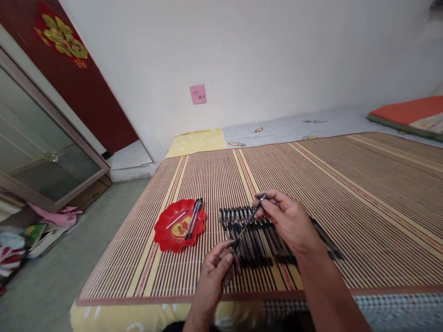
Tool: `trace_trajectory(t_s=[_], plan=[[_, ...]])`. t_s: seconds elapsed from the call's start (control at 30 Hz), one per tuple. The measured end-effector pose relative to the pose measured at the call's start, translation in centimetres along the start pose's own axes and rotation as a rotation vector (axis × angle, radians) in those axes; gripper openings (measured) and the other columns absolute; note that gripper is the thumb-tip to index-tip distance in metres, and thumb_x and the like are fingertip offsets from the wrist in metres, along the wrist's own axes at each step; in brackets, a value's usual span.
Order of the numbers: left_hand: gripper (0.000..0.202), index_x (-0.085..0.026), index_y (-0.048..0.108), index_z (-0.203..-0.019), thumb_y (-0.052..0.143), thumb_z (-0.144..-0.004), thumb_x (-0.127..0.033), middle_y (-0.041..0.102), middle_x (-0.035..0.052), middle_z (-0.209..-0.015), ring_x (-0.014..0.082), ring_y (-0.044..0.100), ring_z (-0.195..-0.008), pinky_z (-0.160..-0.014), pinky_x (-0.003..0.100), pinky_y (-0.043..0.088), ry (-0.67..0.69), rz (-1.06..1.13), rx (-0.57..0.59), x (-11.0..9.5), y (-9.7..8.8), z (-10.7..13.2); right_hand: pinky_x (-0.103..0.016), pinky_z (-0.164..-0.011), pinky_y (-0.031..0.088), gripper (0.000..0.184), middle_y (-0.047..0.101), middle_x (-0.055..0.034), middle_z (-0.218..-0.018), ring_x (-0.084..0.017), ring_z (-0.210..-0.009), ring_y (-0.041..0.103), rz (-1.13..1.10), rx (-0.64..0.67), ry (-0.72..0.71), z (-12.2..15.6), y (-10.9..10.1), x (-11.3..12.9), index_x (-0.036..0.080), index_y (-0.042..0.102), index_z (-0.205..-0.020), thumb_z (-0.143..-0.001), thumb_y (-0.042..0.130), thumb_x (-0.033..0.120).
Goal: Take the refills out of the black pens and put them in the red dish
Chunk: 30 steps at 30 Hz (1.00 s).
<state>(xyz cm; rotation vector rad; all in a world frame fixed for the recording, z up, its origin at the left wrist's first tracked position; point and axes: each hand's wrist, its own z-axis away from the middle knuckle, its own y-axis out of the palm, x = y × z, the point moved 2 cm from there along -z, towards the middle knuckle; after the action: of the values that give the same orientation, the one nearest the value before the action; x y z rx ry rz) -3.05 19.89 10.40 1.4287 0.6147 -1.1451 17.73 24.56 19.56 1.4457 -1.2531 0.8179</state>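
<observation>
A black pen [248, 223] is held slantwise between both hands above a row of several black pens [258, 240] laid side by side on the striped bamboo mat [363, 203]. My right hand [289, 221] pinches the pen's upper end with thumb and fingers. My left hand [216, 272] grips its lower end, fingers closed. To the left lies a red scalloped plate [165, 235] holding two or three black pens [194, 217] and a thin white refill [176, 220].
The mat covers a bed with a yellow and grey sheet [200, 140]. A red-orange cushion [406, 113] lies at the far right. A glass-door cabinet [38, 147] and a pile of papers and bags [31, 235] stand on the floor at left.
</observation>
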Motion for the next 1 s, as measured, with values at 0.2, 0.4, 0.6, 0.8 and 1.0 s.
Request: trace_trajectory(t_s=[0.2,0.4,0.6,0.8,1.0], plan=[[0.043,-0.016,0.065,-0.108,0.081,-0.077,-0.04,0.064,0.0009,-0.064,0.006,0.048,-0.043,-0.037,0.014,0.024,-0.115,0.161,-0.006,0.1,0.3,0.3,-0.027,-0.071,0.054,0.014,0.071,-0.002,-0.082,-0.012,-0.068,0.065,0.031,0.242,0.067,0.3,1.8,-0.5,0.019,0.069,-0.098,-0.089,0.067,0.029],[0.045,-0.016,0.064,-0.105,0.087,-0.07,-0.033,0.063,-0.0015,-0.066,0.0041,0.049,-0.04,-0.035,0.011,0.023,-0.139,0.379,-0.086,0.1,0.1,0.4,-0.026,-0.068,0.051,0.011,0.069,-0.0001,-0.08,-0.013,-0.07,0.062,0.078,0.444,0.159,0.9,4.0,-1.9,0.02,0.07,-0.092,-0.085,0.067,0.028],[0.044,-0.016,0.064,-0.11,0.085,-0.074,-0.03,0.064,-0.0015,-0.069,-0.0018,0.033,-0.032,-0.035,0.011,0.026,-0.089,0.443,-0.043,0.1,-0.3,0.3,-0.027,-0.075,0.049,0.01,0.069,-0.0006,-0.084,-0.015,-0.08,0.063,0.167,0.502,0.142,1.0,4.8,-2.6,0.021,0.072,-0.089,-0.083,0.067,0.026],[0.03,-0.016,0.066,-0.103,0.079,-0.08,-0.029,0.061,-0.003,-0.064,-0.0027,0.028,-0.03,-0.035,0.011,0.023,-0.119,0.491,0.064,0.0,0.1,0.3,-0.025,-0.068,0.047,0.013,0.064,0.0007,-0.076,-0.013,-0.07,0.058,0.168,0.515,0.151,0.9,4.7,-2.4,0.021,0.07,-0.086,-0.087,0.063,0.031],[0.037,-0.016,0.063,-0.107,0.081,-0.077,-0.029,0.055,-0.0055,-0.06,-0.0006,0.033,-0.034,-0.038,0.012,0.027,-0.092,0.441,-0.019,0.1,0.3,0.2,-0.025,-0.065,0.044,0.016,0.06,0.0022,-0.071,-0.012,-0.067,0.055,0.217,0.449,0.137,0.6,4.5,-3.0,0.02,0.067,-0.077,-0.082,0.071,0.035]])
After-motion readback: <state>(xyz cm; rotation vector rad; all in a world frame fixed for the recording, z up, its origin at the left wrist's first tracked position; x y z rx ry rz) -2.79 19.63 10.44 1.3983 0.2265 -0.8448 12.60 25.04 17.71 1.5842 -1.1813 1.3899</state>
